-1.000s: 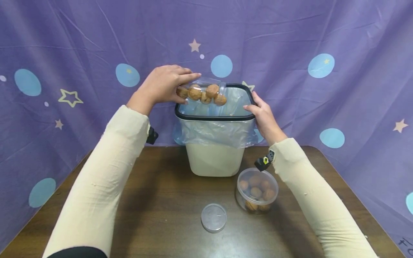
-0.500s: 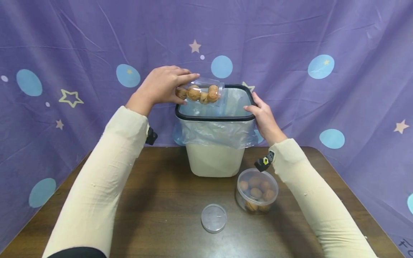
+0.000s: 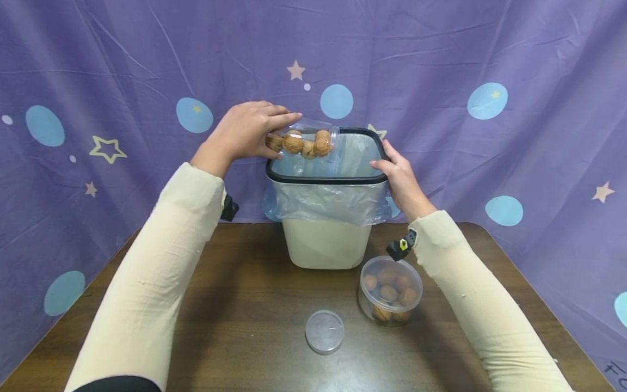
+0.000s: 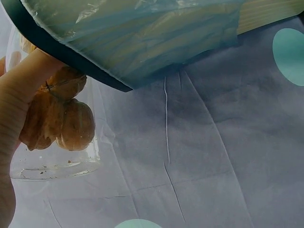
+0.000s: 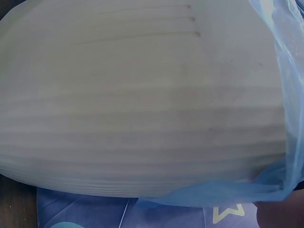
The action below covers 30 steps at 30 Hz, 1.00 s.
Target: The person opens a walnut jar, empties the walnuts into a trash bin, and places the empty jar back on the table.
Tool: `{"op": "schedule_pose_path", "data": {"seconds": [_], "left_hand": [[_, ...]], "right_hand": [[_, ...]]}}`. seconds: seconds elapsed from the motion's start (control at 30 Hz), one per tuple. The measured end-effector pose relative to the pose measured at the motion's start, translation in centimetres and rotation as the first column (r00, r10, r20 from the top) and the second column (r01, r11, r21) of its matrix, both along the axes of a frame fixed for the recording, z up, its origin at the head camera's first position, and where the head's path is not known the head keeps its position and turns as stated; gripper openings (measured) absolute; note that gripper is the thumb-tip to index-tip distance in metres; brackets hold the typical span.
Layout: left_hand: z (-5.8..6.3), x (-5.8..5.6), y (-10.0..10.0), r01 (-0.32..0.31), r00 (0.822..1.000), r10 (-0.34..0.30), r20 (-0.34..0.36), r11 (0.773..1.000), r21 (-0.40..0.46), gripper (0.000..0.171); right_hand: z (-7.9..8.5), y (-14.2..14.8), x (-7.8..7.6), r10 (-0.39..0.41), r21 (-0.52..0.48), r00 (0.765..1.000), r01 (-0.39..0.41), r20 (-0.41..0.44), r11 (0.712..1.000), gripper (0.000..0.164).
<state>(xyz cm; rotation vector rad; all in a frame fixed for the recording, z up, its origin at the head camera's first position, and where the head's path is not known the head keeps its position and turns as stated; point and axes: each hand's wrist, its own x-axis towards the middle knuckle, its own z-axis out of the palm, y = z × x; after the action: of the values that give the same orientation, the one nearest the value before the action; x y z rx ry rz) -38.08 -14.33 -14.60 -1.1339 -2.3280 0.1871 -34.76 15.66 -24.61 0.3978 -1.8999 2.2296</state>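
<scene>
One tub (image 3: 390,286), one lid (image 3: 325,332) on desk (image 3: 245,326), my side of bin (image 3: 327,245); left hand (image 3: 247,130) grips jar (image 3: 313,126), right hand (image 3: 404,182) pinches rim (image 3: 328,179).

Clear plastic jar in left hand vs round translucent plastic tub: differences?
Pose: the clear plastic jar is tipped sideways; the round translucent plastic tub stands upright.
Support: the left hand grips the jar; the tub rests on the brown wooden table.
Size: the jar is narrower than the tub.
Both hold brown walnuts.
</scene>
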Motion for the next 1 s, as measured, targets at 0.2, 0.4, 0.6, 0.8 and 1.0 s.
{"op": "schedule_pose_path", "data": {"seconds": [0.2, 0.4, 0.6, 0.8, 1.0], "left_hand": [[0.0, 0.0, 0.0, 0.007, 1.000, -0.007, -0.002, 1.000, 0.007, 0.085], [0.0, 0.1, 0.0, -0.002, 1.000, 0.002, -0.011, 1.000, 0.012, 0.087], [0.1, 0.2, 0.1, -0.007, 0.999, 0.008, -0.044, 1.000, 0.003, 0.084], [0.1, 0.5, 0.6, 0.001, 0.999, 0.001, -0.049, 1.000, 0.031, 0.084], [0.1, 0.8, 1.0, -0.014, 0.999, 0.015, -0.035, 0.999, 0.030, 0.083]], "right_hand": [[0.0, 0.0, 0.0, 0.000, 0.001, 1.000, 0.000, -0.002, 1.000, 0.076], [0.0, 0.1, 0.1, -0.005, 0.007, 1.000, 0.005, 0.009, 1.000, 0.076], [0.1, 0.1, 0.1, -0.009, 0.006, 1.000, 0.009, 0.007, 1.000, 0.075], [0.1, 0.1, 0.1, -0.016, 0.008, 1.000, 0.016, 0.015, 1.000, 0.075], [0.2, 0.3, 0.1, -0.015, 0.012, 1.000, 0.015, 0.023, 1.000, 0.076]]}}
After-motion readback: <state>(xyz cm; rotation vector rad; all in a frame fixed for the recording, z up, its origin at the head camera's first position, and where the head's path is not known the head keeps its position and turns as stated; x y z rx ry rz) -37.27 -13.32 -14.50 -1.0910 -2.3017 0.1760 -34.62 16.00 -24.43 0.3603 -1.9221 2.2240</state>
